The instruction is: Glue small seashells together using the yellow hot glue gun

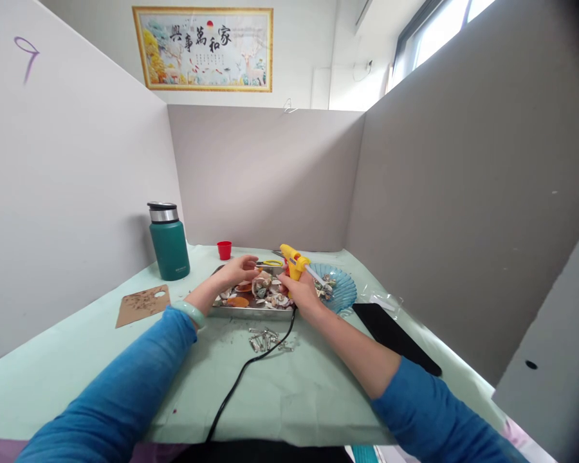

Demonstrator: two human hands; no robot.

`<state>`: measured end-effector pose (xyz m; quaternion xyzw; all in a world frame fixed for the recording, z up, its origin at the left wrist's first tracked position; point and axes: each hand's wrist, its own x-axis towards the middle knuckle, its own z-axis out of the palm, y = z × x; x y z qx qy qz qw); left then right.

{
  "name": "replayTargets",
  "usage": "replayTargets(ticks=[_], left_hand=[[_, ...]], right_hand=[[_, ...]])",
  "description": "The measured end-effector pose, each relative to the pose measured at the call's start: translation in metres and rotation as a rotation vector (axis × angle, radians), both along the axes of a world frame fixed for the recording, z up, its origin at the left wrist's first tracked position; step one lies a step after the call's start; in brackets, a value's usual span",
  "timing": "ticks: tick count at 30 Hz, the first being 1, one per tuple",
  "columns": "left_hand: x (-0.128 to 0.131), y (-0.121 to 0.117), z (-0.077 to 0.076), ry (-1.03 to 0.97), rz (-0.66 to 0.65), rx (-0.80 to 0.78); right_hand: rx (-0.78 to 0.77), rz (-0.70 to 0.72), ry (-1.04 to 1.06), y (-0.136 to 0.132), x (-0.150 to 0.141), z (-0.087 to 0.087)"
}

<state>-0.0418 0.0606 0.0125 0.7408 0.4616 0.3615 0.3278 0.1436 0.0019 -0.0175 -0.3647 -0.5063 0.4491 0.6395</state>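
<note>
My right hand (pixel 303 294) grips a yellow hot glue gun (pixel 295 258) by its handle over the right part of a metal tray (pixel 251 313). A pale glue stick juts from the gun's rear, and a black cord (pixel 244 370) runs down from the handle towards me. My left hand (pixel 238 271) is over the tray's left side, fingers stretched out and apart, close to a pale cluster of shells (pixel 262 285). Whether the fingertips touch that cluster I cannot tell. Several loose shells lie in the tray, with a flat orange shell (pixel 238 301) among them.
A blue glass plate (pixel 345 292) with shells sits right of the tray. Metal safety pins (pixel 265 339) lie in front. Around are a green bottle (pixel 168 247), brown card (pixel 143 303), red cup (pixel 224 250), yellow-handled scissors (pixel 273 262) and black slab (pixel 395 337). Grey panels enclose the table.
</note>
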Motion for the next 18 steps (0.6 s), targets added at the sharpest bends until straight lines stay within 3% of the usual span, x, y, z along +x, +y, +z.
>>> replayTargets(ticks=[8, 12, 15, 18], left_hand=[[-0.019, -0.017, 0.030, 0.817, 0.035, 0.033], [-0.024, -0.023, 0.028, 1.136, -0.038, -0.004], [-0.024, -0.020, 0.020, 1.229, -0.016, -0.026], [-0.026, -0.010, 0.012, 1.188, 0.164, 0.073]], right_hand=[[0.003, 0.009, -0.027, -0.002, 0.000, 0.002], [-0.008, 0.012, -0.026, -0.002, 0.001, 0.002], [-0.021, 0.014, -0.028, -0.001, 0.001, 0.002], [-0.022, 0.017, -0.027, 0.000, 0.001, 0.001]])
